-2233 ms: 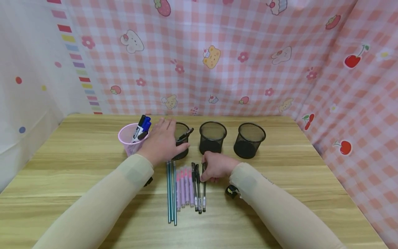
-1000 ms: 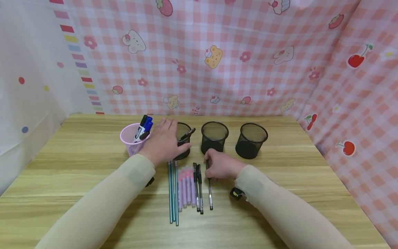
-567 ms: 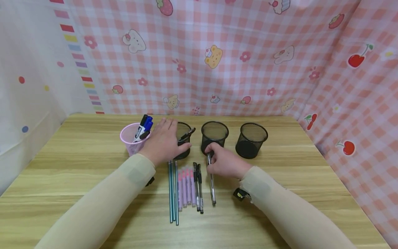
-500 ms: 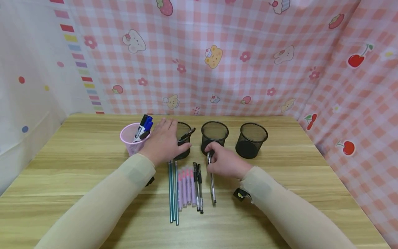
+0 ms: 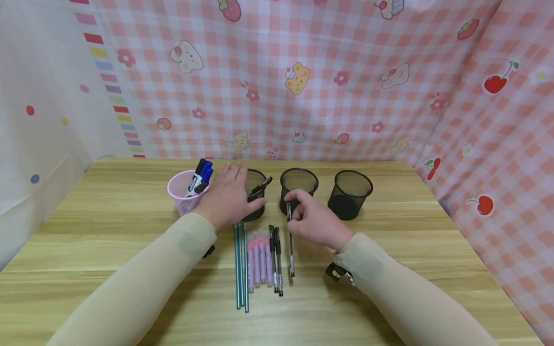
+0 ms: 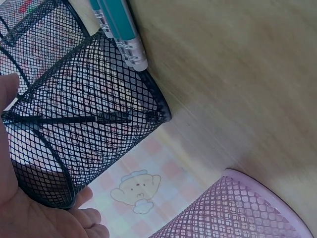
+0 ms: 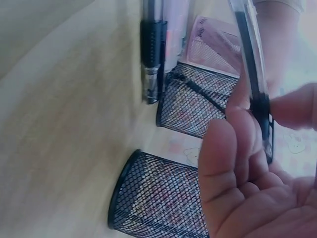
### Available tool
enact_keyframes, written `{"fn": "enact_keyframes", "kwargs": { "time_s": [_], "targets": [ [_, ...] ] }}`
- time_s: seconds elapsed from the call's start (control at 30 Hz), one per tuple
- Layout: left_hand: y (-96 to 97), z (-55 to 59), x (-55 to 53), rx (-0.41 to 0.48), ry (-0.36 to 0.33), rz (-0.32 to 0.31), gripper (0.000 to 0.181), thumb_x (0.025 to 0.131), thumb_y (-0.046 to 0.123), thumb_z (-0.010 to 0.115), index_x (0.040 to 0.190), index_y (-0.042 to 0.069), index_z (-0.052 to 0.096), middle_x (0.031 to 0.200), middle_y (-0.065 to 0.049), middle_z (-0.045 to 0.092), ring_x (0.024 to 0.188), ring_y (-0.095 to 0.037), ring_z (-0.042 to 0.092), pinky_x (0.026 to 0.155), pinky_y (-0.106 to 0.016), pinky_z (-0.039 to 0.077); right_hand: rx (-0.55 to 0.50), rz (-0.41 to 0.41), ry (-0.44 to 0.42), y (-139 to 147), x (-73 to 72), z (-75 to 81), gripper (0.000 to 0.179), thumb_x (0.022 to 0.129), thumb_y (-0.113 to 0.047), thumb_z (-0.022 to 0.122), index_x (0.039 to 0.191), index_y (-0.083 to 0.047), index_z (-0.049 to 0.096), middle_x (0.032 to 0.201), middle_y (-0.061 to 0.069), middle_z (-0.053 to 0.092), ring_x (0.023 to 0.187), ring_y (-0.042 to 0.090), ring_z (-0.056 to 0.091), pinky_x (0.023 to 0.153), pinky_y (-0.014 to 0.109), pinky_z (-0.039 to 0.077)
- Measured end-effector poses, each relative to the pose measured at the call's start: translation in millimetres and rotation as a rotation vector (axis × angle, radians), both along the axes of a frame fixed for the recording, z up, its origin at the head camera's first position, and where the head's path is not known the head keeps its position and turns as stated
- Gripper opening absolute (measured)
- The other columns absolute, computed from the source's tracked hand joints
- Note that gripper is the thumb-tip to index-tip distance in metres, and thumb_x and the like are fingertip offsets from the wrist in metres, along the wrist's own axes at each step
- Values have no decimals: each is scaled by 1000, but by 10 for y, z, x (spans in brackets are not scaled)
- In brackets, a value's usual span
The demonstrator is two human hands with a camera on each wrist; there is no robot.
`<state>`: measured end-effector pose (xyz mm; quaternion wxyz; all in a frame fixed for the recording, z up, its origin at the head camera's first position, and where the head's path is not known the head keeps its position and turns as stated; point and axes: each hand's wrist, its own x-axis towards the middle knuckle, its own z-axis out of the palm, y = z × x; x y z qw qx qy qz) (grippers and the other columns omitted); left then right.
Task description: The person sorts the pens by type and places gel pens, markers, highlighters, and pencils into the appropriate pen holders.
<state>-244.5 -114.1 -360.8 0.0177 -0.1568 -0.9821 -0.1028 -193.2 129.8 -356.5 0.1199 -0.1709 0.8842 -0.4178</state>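
Note:
My left hand [image 5: 226, 197] holds the leftmost black mesh pen cup [image 5: 255, 211], thumb on one side and fingers round the other. A black pen [image 5: 263, 185] leans inside that cup, also seen through the mesh wall in the left wrist view. Between thumb and fingers, my right hand [image 5: 318, 222] pinches a gel pen [image 7: 255, 74] with a clear barrel and black grip. This pen is raised off the table in front of the middle black mesh cup [image 5: 283, 199]. Two similar gel pens [image 5: 277, 262] lie just left of it.
Several pink-purple pens [image 5: 259, 264] and teal pencils [image 5: 240, 278] lie in a row beside the gel pens. A pink mesh cup [image 5: 185, 205] with black and blue markers [image 5: 201, 177] stands at left. Another black mesh cup [image 5: 345, 207] stands at right on the wooden table [image 5: 411, 250].
My right hand has pinched the gel pen at the row's right end, drawn it slightly right and lifted it toward the middle cup. My left hand keeps its place on the left black cup.

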Motion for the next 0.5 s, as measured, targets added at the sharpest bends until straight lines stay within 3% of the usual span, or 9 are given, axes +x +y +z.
{"fn": "enact_keyframes", "kwargs": {
  "time_s": [0.27,0.5],
  "targets": [
    [1,-8,0,0,13,-4,106,96,74,55,164,-2,25,172,-23,26,162,-44,16,134,-55,16,-127,-98,104,-8,26,56,53,88,-5,66,138,-13,48,77,2,62,58,15,48,54,27,41],
    [-5,-13,-7,-8,10,-4,106,97,75,53,165,-1,24,173,-22,25,163,-43,15,133,-55,15,-319,-182,141,-28,17,76,52,92,0,66,139,-10,45,79,5,63,65,17,56,57,25,47]
  ]
}}
